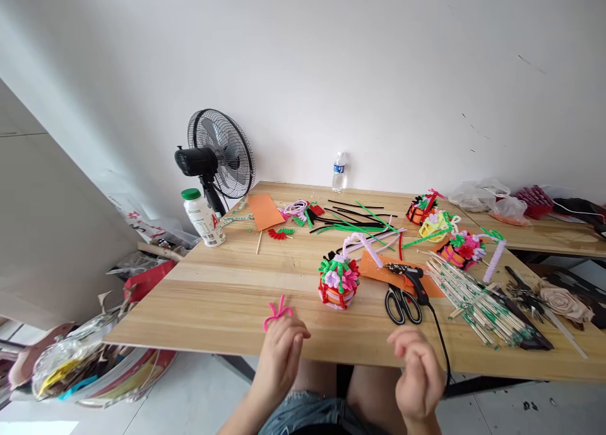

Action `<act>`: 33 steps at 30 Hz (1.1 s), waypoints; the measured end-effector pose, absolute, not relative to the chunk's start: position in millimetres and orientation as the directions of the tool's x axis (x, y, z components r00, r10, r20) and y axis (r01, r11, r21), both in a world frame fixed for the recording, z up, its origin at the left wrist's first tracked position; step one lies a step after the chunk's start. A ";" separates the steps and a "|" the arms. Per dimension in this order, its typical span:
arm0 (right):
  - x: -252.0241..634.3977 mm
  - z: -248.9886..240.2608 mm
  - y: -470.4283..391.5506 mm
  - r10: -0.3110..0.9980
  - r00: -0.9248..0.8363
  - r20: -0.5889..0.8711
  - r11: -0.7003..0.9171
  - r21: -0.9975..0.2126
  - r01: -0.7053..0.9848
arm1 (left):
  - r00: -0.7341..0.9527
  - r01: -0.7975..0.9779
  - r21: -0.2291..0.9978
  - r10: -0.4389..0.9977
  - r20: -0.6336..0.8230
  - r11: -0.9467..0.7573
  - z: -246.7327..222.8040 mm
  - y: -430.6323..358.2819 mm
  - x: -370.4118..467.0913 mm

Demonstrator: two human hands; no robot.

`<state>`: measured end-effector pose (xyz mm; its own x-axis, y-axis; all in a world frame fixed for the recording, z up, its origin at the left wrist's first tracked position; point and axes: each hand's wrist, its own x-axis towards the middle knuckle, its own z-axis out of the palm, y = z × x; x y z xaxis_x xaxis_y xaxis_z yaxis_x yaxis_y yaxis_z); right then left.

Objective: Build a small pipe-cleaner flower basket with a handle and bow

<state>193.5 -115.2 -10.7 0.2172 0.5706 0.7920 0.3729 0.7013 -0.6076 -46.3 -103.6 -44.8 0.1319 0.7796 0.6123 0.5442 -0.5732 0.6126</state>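
My left hand (283, 351) is at the table's front edge, fingers curled together with the thumb alongside; nothing shows in it. Just beyond its knuckles is a bent pink pipe cleaner (278, 311), its lower end partly hidden by the hand. My right hand (417, 373) hovers off the front edge, fingers bent in toward the thumb, with nothing visible in them. Between and beyond the hands stands a small pipe-cleaner flower basket (339, 282) with a lilac handle. Black-handled scissors (402, 305) and a hot glue gun (411, 277) lie ahead of my right hand.
Loose pipe cleaners (355, 219) lie across the back. More decorated baskets (461, 249) and a heap of wrapped sticks (483, 302) fill the right. A white bottle (203, 217), an orange sheet (266, 211) and a fan (220, 154) are at left. The glue gun's cord (442, 337) hangs over the front edge.
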 end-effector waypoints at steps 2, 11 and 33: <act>208.1 -6.9 -100.0 0.489 0.290 0.823 0.643 -0.565 0.517 | 0.066 0.705 0.551 0.815 0.576 -0.446 -54.1 -90.7 -61.7; 209.3 -2.0 -101.9 0.476 0.283 0.833 0.397 -0.491 0.776 | -0.290 0.921 0.335 0.925 0.245 0.200 -72.5 -65.4 -89.2; 132.6 -2.6 -114.0 0.989 -0.028 0.148 0.150 -0.987 0.055 | 0.098 -0.471 0.876 0.993 -0.068 0.107 -17.4 -110.1 -4.9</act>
<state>132.6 -114.0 -2.6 -0.0278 0.9885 0.1483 0.0547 0.1497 -0.9872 -4.9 -110.1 -17.4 0.0979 0.9928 -0.0684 -0.4712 0.1068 0.8755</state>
